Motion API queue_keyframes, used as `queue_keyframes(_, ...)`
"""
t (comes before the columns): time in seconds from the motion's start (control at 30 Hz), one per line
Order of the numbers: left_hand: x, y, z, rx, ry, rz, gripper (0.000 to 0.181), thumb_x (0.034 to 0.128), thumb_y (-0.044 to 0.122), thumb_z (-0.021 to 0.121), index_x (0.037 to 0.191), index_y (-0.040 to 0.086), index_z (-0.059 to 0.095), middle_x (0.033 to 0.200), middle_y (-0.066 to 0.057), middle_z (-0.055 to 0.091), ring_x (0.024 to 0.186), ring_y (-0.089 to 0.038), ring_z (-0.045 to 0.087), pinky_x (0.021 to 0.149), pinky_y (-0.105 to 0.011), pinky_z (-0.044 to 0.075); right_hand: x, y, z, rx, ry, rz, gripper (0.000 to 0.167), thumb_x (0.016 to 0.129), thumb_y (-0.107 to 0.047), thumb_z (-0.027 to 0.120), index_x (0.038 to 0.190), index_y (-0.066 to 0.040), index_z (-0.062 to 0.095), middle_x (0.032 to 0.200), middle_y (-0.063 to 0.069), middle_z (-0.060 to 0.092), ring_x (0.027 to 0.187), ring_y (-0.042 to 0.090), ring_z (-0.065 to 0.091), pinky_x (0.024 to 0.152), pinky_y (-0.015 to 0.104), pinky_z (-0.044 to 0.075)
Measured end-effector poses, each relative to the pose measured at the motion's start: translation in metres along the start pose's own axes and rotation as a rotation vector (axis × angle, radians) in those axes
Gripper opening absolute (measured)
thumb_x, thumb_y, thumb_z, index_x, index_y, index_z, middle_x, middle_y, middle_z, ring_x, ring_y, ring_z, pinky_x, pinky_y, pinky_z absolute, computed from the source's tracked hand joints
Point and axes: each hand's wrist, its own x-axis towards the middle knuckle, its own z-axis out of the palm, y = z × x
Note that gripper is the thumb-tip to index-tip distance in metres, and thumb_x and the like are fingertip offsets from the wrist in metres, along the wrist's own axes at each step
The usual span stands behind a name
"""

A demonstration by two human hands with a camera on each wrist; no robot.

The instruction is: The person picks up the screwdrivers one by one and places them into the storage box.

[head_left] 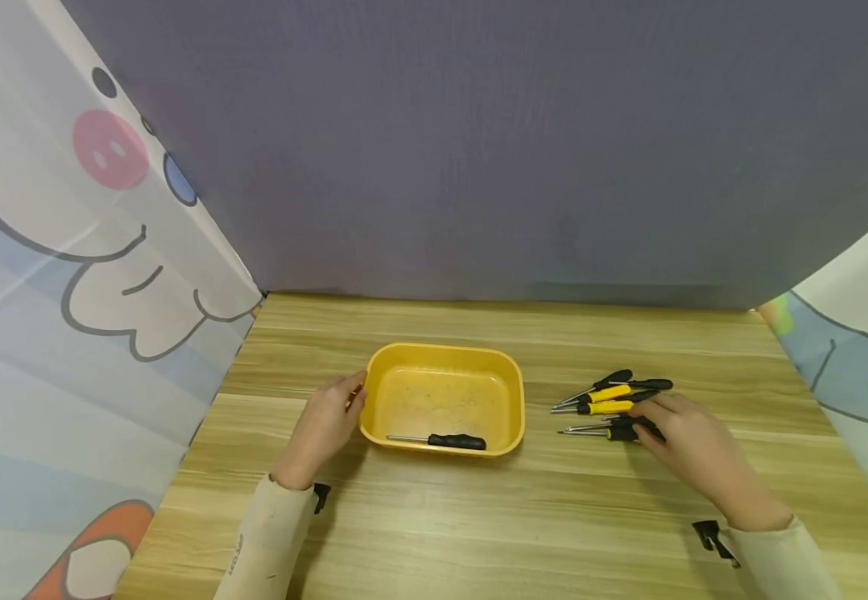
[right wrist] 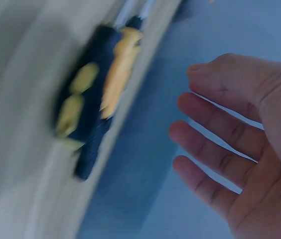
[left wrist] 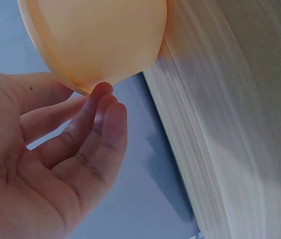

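A yellow plastic basin (head_left: 445, 348) stands on the table, with one black-handled screwdriver (head_left: 458, 442) lying along its near side. At the basin's left end, my left hand (head_left: 323, 425) pinches the rim; the left wrist view shows its fingertips (left wrist: 114, 117) at the rim. My right hand (head_left: 692, 446) hovers at the handle end of a pile of screwdrivers. Its fingers (right wrist: 203, 137) are apart and gently bent, with nothing between them in the right wrist view. The pile holds yellow-handled screwdrivers (head_left: 608, 407) and black-handled ones (head_left: 614, 379); my right fingers partly cover the nearest handles.
The wood-grain table (head_left: 434, 525) reaches back to a grey upright panel (head_left: 449, 167). Cartoon-printed cloth (head_left: 67, 375) hangs on the left, and similar cloth (head_left: 854, 358) on the right. The pile lies a short way right of the basin.
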Motion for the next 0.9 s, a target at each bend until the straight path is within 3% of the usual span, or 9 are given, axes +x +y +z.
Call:
queue_keyframes(0.07, 0.0, 0.0, 0.0, -0.001, -0.003, -0.002, 0.035, 0.0967, 0.002, 0.065, 0.129, -0.009, 0.062, 0.099, -0.017, 0.068, 0.081, -0.024, 0.065, 0.063, -0.03, 0.055, -0.008, 0.006, 0.001, -0.006, -0.01, 0.011, 0.021, 0.088, -0.023, 0.079, 0.093, -0.004, 0.073, 0.089, 0.01, 0.068, 0.076, 0.03, 0.065, 0.062, 0.047, 0.055)
queue_keyframes(0.1, 0.0, 0.0, 0.0, -0.001, -0.003, -0.002, 0.035, 0.0967, 0.002, 0.065, 0.129, -0.009, 0.062, 0.099, -0.017, 0.068, 0.082, -0.024, 0.065, 0.063, -0.03, 0.055, -0.011, 0.008, 0.001, -0.011, -0.012, 0.012, 0.02, 0.084, -0.02, 0.083, 0.092, -0.003, 0.073, 0.088, 0.01, 0.068, 0.075, 0.03, 0.065, 0.061, 0.047, 0.055)
queue_keyframes(0.17, 0.0, -0.001, 0.0, -0.002, -0.004, -0.001, 0.035, 0.0969, 0.003, 0.065, 0.129, -0.009, 0.062, 0.099, -0.017, 0.068, 0.082, -0.024, 0.065, 0.063, -0.03, 0.055, -0.015, 0.011, 0.002, -0.019, -0.016, 0.017, 0.03, 0.065, 0.0, 0.088, 0.091, -0.004, 0.073, 0.087, 0.01, 0.067, 0.074, 0.03, 0.065, 0.061, 0.046, 0.055)
queue_keyframes(0.23, 0.0, -0.001, 0.0, -0.004, -0.003, -0.001, 0.035, 0.097, 0.003, 0.065, 0.13, -0.009, 0.062, 0.099, -0.017, 0.068, 0.082, -0.024, 0.065, 0.063, -0.03, 0.055, -0.018, 0.014, 0.003, -0.021, -0.019, 0.024, 0.032, 0.061, 0.0, 0.088, 0.09, -0.004, 0.073, 0.085, 0.009, 0.066, 0.073, 0.029, 0.064, 0.06, 0.046, 0.054)
queue_keyframes(0.5, 0.0, -0.002, 0.001, -0.006, -0.002, 0.01, 0.035, 0.0973, 0.003, 0.065, 0.13, -0.009, 0.061, 0.1, -0.017, 0.068, 0.081, -0.023, 0.065, 0.062, -0.029, 0.055, -0.024, 0.018, 0.008, 0.015, -0.117, 0.098, 0.03, 0.068, -0.005, 0.089, 0.093, -0.005, 0.073, 0.092, 0.012, 0.067, 0.081, 0.033, 0.065, 0.066, 0.049, 0.055)
queue_keyframes(0.63, 0.0, -0.001, 0.001, -0.009, -0.001, 0.006, 0.035, 0.097, 0.002, 0.065, 0.13, -0.009, 0.061, 0.098, -0.017, 0.068, 0.08, -0.023, 0.065, 0.061, -0.028, 0.053, -0.028, 0.021, 0.013, 0.031, -0.146, 0.091, 0.033, 0.068, -0.007, 0.09, 0.095, -0.003, 0.072, 0.094, 0.014, 0.066, 0.081, 0.033, 0.065, 0.066, 0.047, 0.056)
queue_keyframes(0.9, 0.0, -0.001, 0.001, -0.014, -0.005, -0.003, 0.035, 0.0966, 0.001, 0.065, 0.13, -0.01, 0.061, 0.099, -0.017, 0.068, 0.081, -0.023, 0.065, 0.06, -0.026, 0.053, -0.031, 0.027, 0.023, 0.018, -0.077, 0.002, 0.041, 0.06, -0.003, 0.093, 0.095, -0.003, 0.071, 0.088, 0.006, 0.061, 0.076, 0.024, 0.061, 0.059, 0.038, 0.054)
